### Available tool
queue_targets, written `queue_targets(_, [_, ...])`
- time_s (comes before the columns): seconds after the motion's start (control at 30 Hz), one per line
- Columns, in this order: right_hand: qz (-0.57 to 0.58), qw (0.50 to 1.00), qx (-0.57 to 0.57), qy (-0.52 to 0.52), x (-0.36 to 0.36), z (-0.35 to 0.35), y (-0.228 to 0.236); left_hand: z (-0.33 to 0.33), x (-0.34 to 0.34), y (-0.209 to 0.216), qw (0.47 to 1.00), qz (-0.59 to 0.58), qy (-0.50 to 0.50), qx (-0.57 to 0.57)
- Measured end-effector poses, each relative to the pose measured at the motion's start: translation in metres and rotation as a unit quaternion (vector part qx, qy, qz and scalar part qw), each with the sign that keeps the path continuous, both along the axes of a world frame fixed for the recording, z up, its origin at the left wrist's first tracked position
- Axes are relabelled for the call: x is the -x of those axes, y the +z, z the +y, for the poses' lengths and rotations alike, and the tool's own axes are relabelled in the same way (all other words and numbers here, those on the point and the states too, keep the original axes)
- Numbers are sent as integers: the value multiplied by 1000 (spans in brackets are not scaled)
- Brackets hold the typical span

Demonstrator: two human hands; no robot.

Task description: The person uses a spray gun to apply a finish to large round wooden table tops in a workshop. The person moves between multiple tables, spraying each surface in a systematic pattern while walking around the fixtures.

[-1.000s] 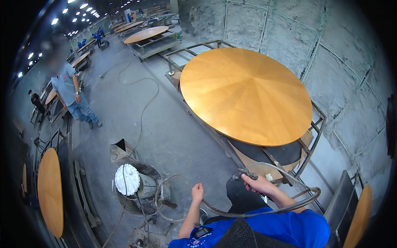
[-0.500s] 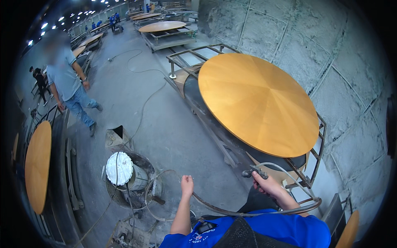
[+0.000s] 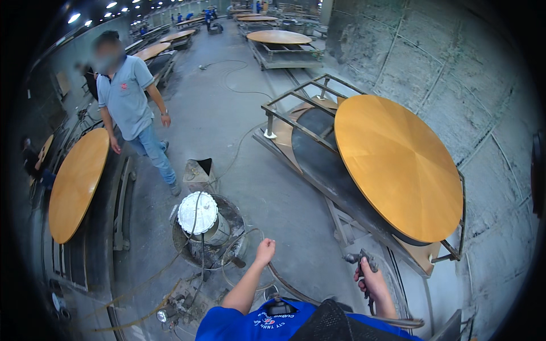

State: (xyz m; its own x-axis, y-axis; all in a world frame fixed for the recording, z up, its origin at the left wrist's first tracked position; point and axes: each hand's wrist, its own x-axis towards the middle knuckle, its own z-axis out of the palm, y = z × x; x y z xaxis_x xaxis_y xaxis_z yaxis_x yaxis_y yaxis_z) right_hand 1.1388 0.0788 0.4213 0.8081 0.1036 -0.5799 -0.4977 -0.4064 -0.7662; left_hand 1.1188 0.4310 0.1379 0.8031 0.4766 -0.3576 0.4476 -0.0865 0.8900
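My right hand (image 3: 373, 282) is wrapped around the grip of a dark metal spray gun (image 3: 354, 258), low in front of me. A hose (image 3: 290, 287) loops from around my body toward my left hand (image 3: 264, 252), whose fingers are curled closed on it. To the right of the spray gun, a large round wooden tabletop (image 3: 405, 170) rests on a metal-framed stand (image 3: 310, 90), apart from both hands. Beyond my left hand, a bucket with a white-crusted lid (image 3: 197, 212) stands inside a wider round tub (image 3: 239, 211), with thin hoses running over and out of it.
A person in a light blue shirt (image 3: 126, 94) stands at the left, near another round tabletop (image 3: 79, 184) on a stand. Behind the bucket is an open metal can (image 3: 199, 175). A pump-like machine (image 3: 187, 301) and hoses lie on the floor. A rough wall (image 3: 432, 62) rises at the right.
My view has turned, so the surroundings sit differently. My right hand has tilted the spray gun more upright. My left hand stays closed in front of me. The person at the left appears nearer.
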Motion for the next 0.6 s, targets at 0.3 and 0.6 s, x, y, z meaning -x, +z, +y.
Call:
queue_targets(0.3, [50,987,-93,-122,24,-81,-38,-59,-12,-39,964,116,-188,-147])
queue_targets(0.6, [69,976,-108,-178,6,-98,-40,-54,-50,-8,965,149,-176,-122])
